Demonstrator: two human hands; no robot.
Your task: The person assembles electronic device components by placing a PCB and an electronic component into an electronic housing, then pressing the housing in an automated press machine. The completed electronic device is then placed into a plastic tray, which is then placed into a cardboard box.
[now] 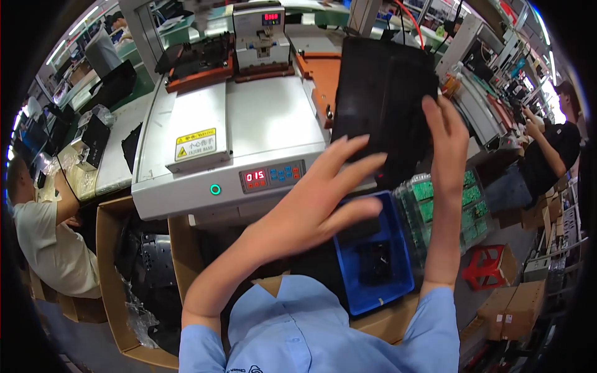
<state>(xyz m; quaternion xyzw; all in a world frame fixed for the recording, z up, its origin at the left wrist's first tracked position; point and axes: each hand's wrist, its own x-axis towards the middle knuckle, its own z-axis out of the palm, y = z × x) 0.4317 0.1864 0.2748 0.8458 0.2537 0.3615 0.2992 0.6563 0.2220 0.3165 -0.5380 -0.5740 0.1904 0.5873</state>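
Observation:
A large flat black panel (382, 99) with a stepped surface slants over the right side of a white bench machine (273, 118). My right hand (446, 127) is at the panel's right edge, its fingertips closed against that edge. My left hand (317, 202) hovers in front of the panel's lower left part, fingers spread and holding nothing. Behind it is the machine's front face, with a lit red display (255, 176) and a green-ringed button (215, 189). An orange fixture plate (320, 74) is partly hidden behind the panel.
A blue bin (407, 283) with dark parts stands below my hands, beside clear trays of green circuit boards (469, 208). At left is a cardboard box (112, 298) with black parts and plastic wrap. Co-workers sit at left (53, 248) and right (550, 149). A red stool (485, 266) stands right.

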